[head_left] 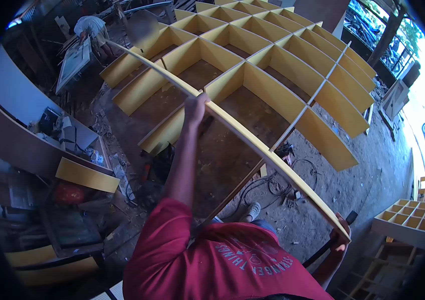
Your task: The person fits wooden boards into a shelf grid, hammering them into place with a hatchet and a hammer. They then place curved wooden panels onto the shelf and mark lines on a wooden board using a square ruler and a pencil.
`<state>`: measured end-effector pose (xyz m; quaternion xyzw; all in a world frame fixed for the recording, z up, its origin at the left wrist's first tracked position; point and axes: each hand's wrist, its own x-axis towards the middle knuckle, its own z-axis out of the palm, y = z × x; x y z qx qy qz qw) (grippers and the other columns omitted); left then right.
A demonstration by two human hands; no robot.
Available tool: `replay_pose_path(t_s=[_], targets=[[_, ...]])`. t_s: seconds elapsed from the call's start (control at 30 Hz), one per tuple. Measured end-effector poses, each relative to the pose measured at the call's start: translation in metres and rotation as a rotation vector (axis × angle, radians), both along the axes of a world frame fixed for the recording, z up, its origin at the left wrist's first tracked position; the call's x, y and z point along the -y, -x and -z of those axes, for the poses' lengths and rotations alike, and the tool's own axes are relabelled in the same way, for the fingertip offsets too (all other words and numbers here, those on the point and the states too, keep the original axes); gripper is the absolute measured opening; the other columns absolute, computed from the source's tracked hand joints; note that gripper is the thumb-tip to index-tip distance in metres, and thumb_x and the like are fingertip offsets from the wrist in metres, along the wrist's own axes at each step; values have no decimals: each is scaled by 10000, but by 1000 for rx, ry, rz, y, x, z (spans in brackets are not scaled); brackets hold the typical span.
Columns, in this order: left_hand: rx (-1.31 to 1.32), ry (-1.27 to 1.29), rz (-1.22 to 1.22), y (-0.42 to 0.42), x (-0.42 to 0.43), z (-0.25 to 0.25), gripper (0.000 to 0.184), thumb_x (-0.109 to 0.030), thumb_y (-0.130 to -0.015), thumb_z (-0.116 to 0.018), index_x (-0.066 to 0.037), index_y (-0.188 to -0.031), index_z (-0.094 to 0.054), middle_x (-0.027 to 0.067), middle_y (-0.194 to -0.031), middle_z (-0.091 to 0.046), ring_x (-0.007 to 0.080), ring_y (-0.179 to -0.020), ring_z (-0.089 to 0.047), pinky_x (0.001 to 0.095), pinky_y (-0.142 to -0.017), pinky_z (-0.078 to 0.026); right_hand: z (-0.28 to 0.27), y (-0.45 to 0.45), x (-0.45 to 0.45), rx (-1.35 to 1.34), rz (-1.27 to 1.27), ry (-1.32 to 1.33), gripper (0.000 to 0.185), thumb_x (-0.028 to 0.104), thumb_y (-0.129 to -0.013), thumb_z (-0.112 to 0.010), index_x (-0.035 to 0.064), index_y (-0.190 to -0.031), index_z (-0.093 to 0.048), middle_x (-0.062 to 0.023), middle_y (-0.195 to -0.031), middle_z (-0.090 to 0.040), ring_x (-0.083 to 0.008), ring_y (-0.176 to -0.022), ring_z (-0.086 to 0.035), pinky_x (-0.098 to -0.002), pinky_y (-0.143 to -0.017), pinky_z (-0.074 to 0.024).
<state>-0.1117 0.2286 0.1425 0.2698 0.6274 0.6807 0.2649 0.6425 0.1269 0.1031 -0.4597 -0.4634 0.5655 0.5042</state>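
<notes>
A long, narrow yellow wooden board (pixel 267 147) runs diagonally across the view, edge up, from the upper left down to the lower right. My left hand (pixel 196 107) is closed around it near its middle, the arm stretched forward. Close to the board's lower right end, my right hand (pixel 341 234) is closed on it. A dark bar-like tool (pixel 320 251) with a blunt black end passes by that same hand; its exact kind is unclear. Beyond the board stands a large lattice of interlocking yellow panels (pixel 267 82), whose near panels lie partly behind the board.
Black cables (pixel 277 186) lie on the dirt floor near my shoe (pixel 253 210). A curved yellow offcut (pixel 87 175) and scrap are at left. Another person (pixel 92 30) bends over a framed panel (pixel 75 65). A smaller gridded frame (pixel 410 216) stands at right.
</notes>
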Motion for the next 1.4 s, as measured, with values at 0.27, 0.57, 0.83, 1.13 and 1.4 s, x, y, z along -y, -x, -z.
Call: replay_pose_path(t_s=[0.27, 0.57, 0.83, 1.13, 1.4], targets=[[-900, -359, -398, -22, -45, -50, 897, -291, -859, -711, 54, -1617, -379, 284, -1696, -369, 482, -1600, -262, 544, -1345, -55, -42, 20, -39, -76, 340, 363, 372, 472, -1085, -635, 183, -853, -613, 45, -568, -511, -97, -418, -476, -256, -379, -380], [-959, -440, -325, -17, -85, -53, 375, -300, -974, -495, -127, -651, -571, 60, -599, -591, 303, -618, -524, 419, -794, -414, -60, 14, -94, -88, 418, 374, 273, 355, -1121, -513, 125, -1046, -640, -30, -664, -603, -145, -457, -546, -281, -404, -445], [-1004, -357, -255, -17, -81, -40, 386, -318, -994, -461, -115, -672, -527, 67, -612, -568, 312, -645, -524, 416, -823, -396, -20, 3, -73, -68, 333, 438, 268, 394, -1097, -552, 139, -1032, -600, -19, -701, -591, -132, -469, -528, -255, -415, -447], [-985, -279, -181, -12, -75, -37, 396, -349, -1009, -467, -104, -704, -532, 93, -637, -562, 334, -681, -531, 434, -854, -386, -24, 21, -57, -27, 445, 476, 328, 428, -1098, -555, 110, -1068, -630, -38, -619, -539, -159, -430, -499, -299, -402, -414], [-1068, -276, -192, -24, -100, -8, 404, -352, -1029, -511, -113, -708, -569, 92, -639, -550, 305, -660, -530, 425, -831, -375, 46, 7, -79, -59, 456, 570, 278, 427, -1086, -572, 154, -1063, -620, -20, -686, -559, -134, -489, -518, -267, -414, -421]])
